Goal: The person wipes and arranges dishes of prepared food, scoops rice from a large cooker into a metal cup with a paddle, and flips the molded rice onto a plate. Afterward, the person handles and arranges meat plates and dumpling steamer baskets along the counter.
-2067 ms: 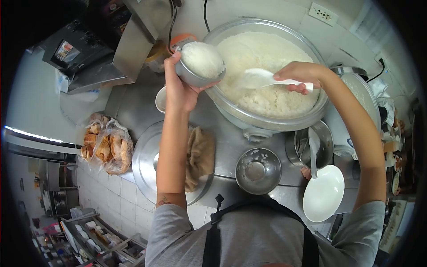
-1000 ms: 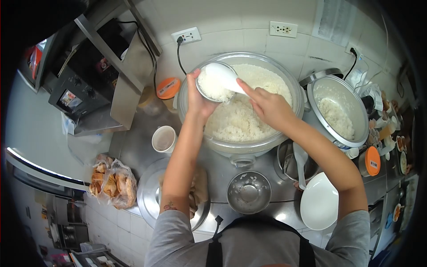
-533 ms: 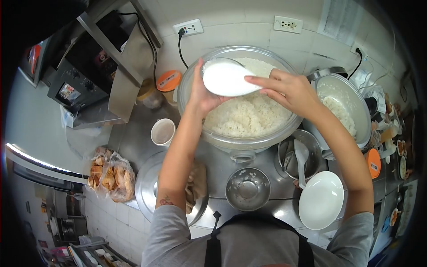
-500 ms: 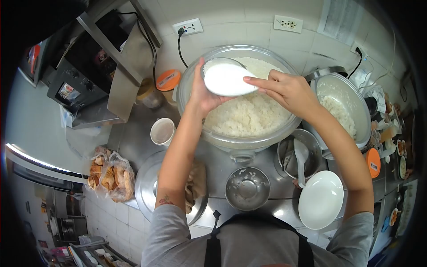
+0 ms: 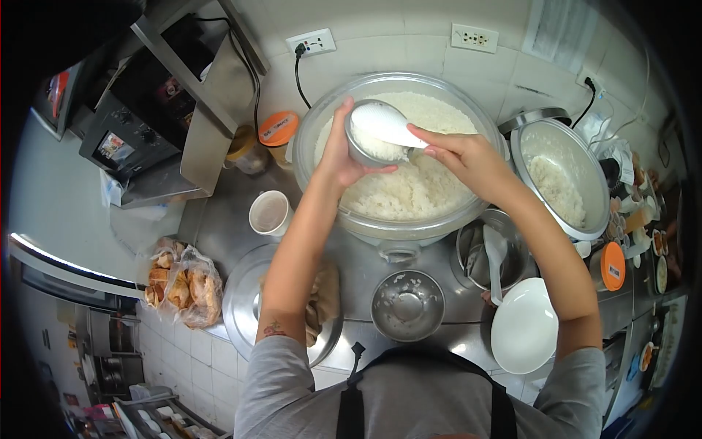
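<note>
My left hand (image 5: 342,155) is wrapped round a small metal bowl (image 5: 358,151) filled with white rice. Pinched in my right hand (image 5: 459,157) is a white rice paddle (image 5: 382,124), its broad end lying over the rice in the bowl. Both hands are above a large round cooker (image 5: 409,228) that holds a great heap of rice (image 5: 420,192). Below the cooker, a metal bowl (image 5: 407,306) with grains stuck inside stands on the steel counter. An oval white plate (image 5: 523,326) lies to its right.
A metal pot (image 5: 504,227) holds utensils, with a pale paddle (image 5: 496,260) across it. At right stands another rice pot (image 5: 559,183). To the left are a white cup (image 5: 270,213), orange-lidded jar (image 5: 278,129), bagged bread (image 5: 191,289) and a round metal lid (image 5: 241,296) with brown cloth.
Earlier the paddle was in the cooker's rice; my right hand brought it over the held bowl. Since half a second ago, bowl and left hand have shifted slightly right, and the paddle has tilted, exposing rice.
</note>
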The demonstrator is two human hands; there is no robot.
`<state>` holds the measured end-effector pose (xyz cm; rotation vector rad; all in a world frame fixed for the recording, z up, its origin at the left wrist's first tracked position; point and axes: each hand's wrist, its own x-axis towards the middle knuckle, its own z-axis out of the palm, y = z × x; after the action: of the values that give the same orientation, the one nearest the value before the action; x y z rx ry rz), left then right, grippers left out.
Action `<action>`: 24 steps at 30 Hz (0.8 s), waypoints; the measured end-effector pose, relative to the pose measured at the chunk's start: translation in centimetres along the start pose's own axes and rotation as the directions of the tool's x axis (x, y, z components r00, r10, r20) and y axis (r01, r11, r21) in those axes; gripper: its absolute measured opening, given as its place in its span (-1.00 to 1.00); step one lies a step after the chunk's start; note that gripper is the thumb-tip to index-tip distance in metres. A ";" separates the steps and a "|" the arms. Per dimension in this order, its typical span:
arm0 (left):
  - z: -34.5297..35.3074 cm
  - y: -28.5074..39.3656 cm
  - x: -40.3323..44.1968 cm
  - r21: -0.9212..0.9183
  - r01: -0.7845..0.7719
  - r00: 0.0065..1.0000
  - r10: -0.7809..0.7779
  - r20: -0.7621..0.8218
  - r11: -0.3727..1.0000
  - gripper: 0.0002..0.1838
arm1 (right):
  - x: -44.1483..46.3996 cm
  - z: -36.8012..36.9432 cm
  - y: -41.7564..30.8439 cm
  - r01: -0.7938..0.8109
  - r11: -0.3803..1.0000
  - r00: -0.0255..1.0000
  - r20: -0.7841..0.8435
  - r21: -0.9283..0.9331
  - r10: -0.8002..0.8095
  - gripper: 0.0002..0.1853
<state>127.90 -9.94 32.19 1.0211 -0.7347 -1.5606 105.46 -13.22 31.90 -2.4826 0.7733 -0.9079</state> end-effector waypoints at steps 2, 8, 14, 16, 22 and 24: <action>-0.8 -0.5 0.2 -0.040 -0.011 0.998 0.014 0.062 0.999 -0.22 | 0.1 -1.8 -0.8 -0.354 0.876 0.935 0.148 0.329 0.322 -0.60; -1.8 -1.3 0.5 -0.125 -0.011 0.992 0.026 0.122 0.992 -0.22 | -2.1 0.7 -1.0 -0.210 0.931 0.976 0.014 0.298 0.215 -0.57; -1.8 -2.0 0.7 -0.242 0.007 0.988 0.031 0.151 0.970 -0.22 | -2.8 0.3 0.7 -0.533 0.020 0.700 0.427 0.846 0.573 -0.49; -1.5 -2.0 1.1 -0.246 0.033 0.986 0.009 0.166 0.969 -0.23 | -2.4 0.1 0.4 -0.634 -0.038 0.661 0.566 0.773 0.492 -0.48; -1.4 -2.5 1.5 -0.265 -0.019 0.986 0.062 0.155 0.964 -0.26 | -4.1 0.6 -2.4 -0.345 0.885 0.933 0.013 0.313 0.359 -0.56; -1.0 -2.9 1.5 -0.311 -0.050 0.982 0.104 0.157 0.949 -0.29 | -4.9 1.2 -2.9 -0.283 0.921 0.941 -0.105 0.267 0.320 -0.55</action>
<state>127.46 -10.65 28.88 0.6283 -0.6170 -1.6466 104.17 -7.82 30.30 -2.0259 0.9936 -1.0104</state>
